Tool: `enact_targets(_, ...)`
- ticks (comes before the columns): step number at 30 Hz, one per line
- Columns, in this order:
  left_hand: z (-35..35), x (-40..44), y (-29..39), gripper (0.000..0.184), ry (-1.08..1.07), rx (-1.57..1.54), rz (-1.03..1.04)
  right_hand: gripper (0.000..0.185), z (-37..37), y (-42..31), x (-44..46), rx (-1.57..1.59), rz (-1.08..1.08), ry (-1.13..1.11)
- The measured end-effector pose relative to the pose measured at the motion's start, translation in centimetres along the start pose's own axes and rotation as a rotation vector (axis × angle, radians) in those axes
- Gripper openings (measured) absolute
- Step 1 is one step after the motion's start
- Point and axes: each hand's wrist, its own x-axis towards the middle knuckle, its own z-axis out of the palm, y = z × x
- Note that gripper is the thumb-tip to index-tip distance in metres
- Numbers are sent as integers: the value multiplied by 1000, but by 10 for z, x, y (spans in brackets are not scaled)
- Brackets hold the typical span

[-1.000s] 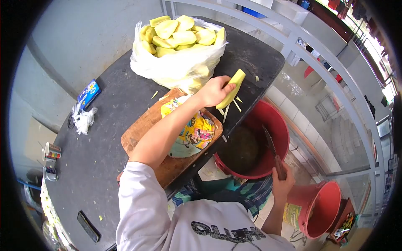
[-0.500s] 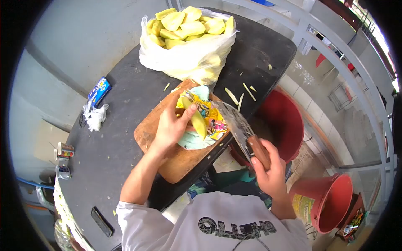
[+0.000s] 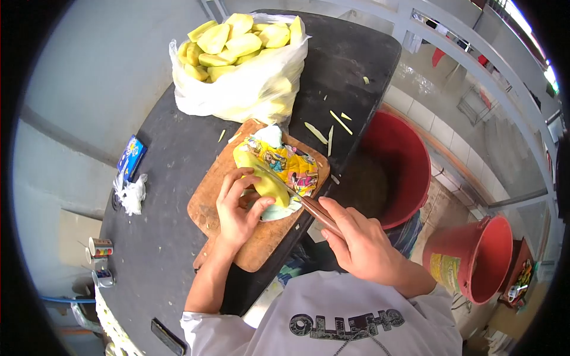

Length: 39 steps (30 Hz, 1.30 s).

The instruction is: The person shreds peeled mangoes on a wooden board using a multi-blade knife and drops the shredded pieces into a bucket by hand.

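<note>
At board (image 3: 215, 185), left hand (image 3: 237, 212) curled, right hand (image 3: 367, 244) gripping knife (image 3: 317, 212)

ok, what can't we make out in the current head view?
All head view:
Knife: whether its edge has cut in, hidden by the yellow piece.
White bag: lower contents, veiled by its plastic.
Phone-like black object: lower end, cut off by the bottom edge.
Cups: printing, too small to read.
</note>
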Motion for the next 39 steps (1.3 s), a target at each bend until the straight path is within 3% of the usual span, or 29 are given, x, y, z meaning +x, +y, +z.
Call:
enact_targets(6, 7, -5, -15, 43, 101, -61, 17, 64, 1, -5, 3, -129, -14, 27)
enact_targets(10, -7, 4, -21, 50, 32, 120, 120, 69, 9, -8, 9, -199, -77, 69)
enact_targets(13, -13, 13, -23, 54, -41, 313, 231, 80, 8, -22, 15, -275, -79, -45)
enact_targets(22, -6, 11, -25, 43, -33, 346, 233, 75, -4, -45, 24, -283, -29, -179)
enact_targets(39, -13, 9, -32, 50, -142, 437, 239, 68, -1, -39, 41, -340, -52, -169)
